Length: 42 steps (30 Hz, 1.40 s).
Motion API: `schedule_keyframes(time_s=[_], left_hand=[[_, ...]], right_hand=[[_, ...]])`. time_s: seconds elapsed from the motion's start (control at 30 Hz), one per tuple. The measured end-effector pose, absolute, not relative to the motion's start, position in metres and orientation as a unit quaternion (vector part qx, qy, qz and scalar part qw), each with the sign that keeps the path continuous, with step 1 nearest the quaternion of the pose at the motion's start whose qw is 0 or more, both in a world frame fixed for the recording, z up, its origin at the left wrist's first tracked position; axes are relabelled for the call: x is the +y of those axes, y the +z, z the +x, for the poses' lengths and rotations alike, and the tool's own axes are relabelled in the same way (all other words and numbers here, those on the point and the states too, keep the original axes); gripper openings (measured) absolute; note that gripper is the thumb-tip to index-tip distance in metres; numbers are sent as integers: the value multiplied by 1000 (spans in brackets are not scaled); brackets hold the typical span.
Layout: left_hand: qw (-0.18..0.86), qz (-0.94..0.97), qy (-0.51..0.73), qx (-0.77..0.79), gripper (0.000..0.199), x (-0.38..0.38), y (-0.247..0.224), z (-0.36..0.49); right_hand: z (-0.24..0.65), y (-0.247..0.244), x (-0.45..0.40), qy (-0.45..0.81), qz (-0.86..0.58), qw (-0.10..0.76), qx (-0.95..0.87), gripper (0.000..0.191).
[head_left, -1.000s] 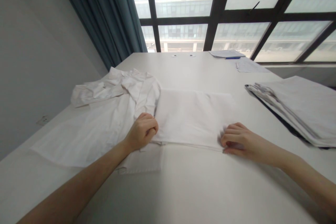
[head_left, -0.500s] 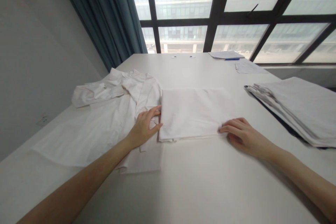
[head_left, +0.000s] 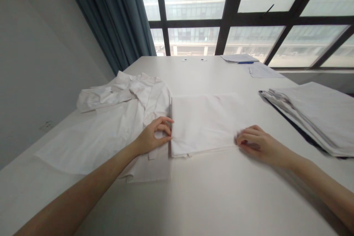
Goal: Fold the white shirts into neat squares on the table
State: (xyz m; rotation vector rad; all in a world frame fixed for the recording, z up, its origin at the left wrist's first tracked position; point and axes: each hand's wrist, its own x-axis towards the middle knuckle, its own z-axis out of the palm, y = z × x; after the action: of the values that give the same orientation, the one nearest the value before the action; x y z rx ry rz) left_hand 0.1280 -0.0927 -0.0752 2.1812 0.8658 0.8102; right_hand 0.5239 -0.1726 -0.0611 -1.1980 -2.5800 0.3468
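A folded white cloth (head_left: 204, 123) lies flat on the white table (head_left: 210, 195), between my two hands. At its left edge, my left hand (head_left: 155, 135) pinches the fabric between curled fingers and thumb. My right hand (head_left: 253, 141) has its fingers closed on the near right corner of the same cloth. Left of the folded cloth, a white shirt (head_left: 110, 129) is spread out with its upper part crumpled, and my left forearm crosses over its lower part.
On the right a stack of folded white cloths (head_left: 323, 114) rests on a dark board. Papers (head_left: 239, 58) and a blue pen (head_left: 245, 62) lie at the back right. A blue curtain (head_left: 113, 18) hangs at the back left beside the windows.
The folded cloth's near edge has shifted slightly towards me and to the right. My right hand has moved slightly right, and its fingers have closed on the corner. My left fingers are more curled.
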Motion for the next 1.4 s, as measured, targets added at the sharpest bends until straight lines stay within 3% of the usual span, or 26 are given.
schedule_keyframes(time_s=[0.17, 0.33, 0.63, 0.83, 1.03, 1.4], left_hand=[[199, 882, 301, 305, 22, -95, -75, 132], [114, 896, 295, 310, 23, -97, -74, 134], [204, 910, 145, 331, 44, -85, -61, 139], [171, 924, 115, 322, 52, -67, -53, 146], [128, 929, 153, 311, 55, -55, -74, 144], [122, 930, 161, 307, 59, -60, -78, 146]], right_hand=[[519, -66, -174, 74, -402, 158, -899, 5], [506, -73, -177, -1, -368, 214, -905, 18], [453, -62, -181, -29, -269, 176, -946, 32], [403, -57, -166, -7, -272, 188, -944, 40], [383, -71, -150, -4, -284, 248, -926, 21], [394, -74, -146, 16, -259, 250, -933, 20]])
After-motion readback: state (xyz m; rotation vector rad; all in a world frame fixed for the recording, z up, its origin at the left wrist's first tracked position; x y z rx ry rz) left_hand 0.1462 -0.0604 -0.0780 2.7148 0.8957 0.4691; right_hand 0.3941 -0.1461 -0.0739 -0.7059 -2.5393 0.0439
